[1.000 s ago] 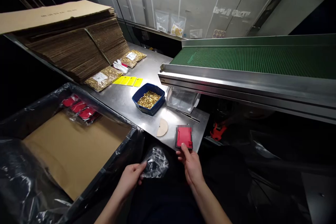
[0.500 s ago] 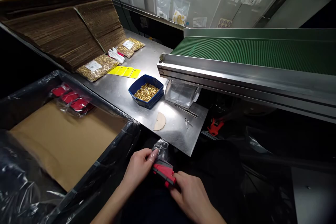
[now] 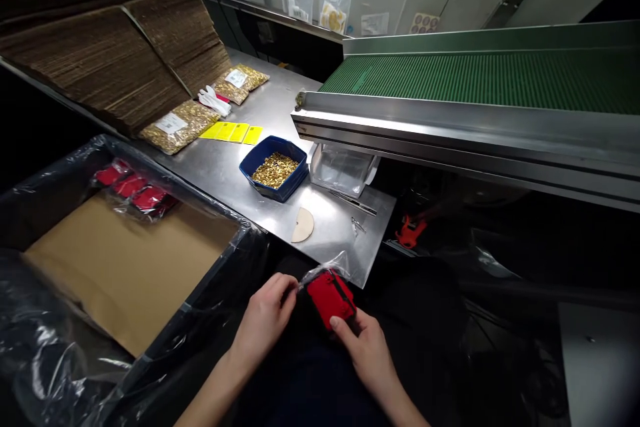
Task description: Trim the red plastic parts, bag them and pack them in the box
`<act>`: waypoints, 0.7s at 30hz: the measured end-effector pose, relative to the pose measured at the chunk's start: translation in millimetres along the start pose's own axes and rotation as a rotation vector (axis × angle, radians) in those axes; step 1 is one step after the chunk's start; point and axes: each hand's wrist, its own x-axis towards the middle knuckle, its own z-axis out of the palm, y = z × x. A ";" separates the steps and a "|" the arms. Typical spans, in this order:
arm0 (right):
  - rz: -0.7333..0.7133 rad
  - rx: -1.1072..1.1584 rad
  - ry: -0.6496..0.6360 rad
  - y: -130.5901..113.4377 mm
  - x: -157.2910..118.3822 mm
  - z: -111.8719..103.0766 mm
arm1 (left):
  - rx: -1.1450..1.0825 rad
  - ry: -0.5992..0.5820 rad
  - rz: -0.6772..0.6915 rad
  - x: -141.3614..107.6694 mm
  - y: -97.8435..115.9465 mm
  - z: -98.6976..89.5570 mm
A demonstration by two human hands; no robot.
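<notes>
A red item with a black strip (image 3: 331,297), box-like in shape, is gripped in my right hand (image 3: 361,340), the thumb lying on its face. Clear plastic bag film (image 3: 327,265) covers its far end. To the left, my left hand (image 3: 273,303) is closed in a pinch on the edge of that film. Just beyond the hands, on the metal table (image 3: 330,240), lies a thin half-round tan disc (image 3: 303,225). Behind the disc stands a blue bin (image 3: 283,191) of small brass-coloured pieces (image 3: 275,170).
At left is a carton lined with dark plastic (image 3: 185,310), with bagged red items (image 3: 133,188) inside. Flattened cardboard (image 3: 115,53) is stacked behind bags of brass pieces (image 3: 180,125). A green conveyor (image 3: 450,77) overhangs the table's right, near a clear tray (image 3: 340,170) and tweezers (image 3: 353,203).
The red item has turned, its broad red face now showing, and has moved up slightly. The film has shifted right with it. My left hand has moved a little away from the item.
</notes>
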 end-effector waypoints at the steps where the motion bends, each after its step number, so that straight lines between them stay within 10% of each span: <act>1: -0.012 -0.012 0.019 -0.8 -0.3 -0.4 | 0.002 -0.013 0.005 -1.9 1.0 3.2; 11: -0.069 -0.507 0.105 -19.8 -9.2 -0.7 | -0.177 0.123 0.038 -19.0 15.6 38.9; 17: -0.053 -0.493 0.173 -16.0 -9.4 -5.3 | -0.217 -0.072 0.157 -31.3 13.1 33.2; 21: -0.102 -0.525 0.045 -11.6 -12.2 0.1 | -0.252 -0.080 -0.036 -26.5 16.6 30.9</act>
